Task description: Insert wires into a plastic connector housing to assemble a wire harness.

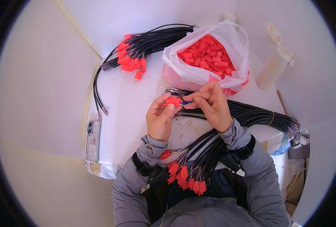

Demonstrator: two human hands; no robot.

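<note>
My left hand [159,120] pinches a red plastic connector housing [173,100] between thumb and fingers. Thin coloured wires [185,102], blue and white among them, run from the housing's right side toward my right hand [214,108]. The thumb and index finger of that hand are closed on the wires. Under and beyond both hands lies a long bundle of black cables [247,112], its left ends stripped. A second cable bunch [207,153], tipped with red connectors [184,176], hangs over the table's front edge between my forearms.
A white plastic bag [170,73] full of red housings [207,55] stands at the back. Left of it lies another black cable bundle [160,39] with red connectors [127,60]. A phone [93,140] rests at the left edge; a cream bottle [272,70], lid up, stands back right.
</note>
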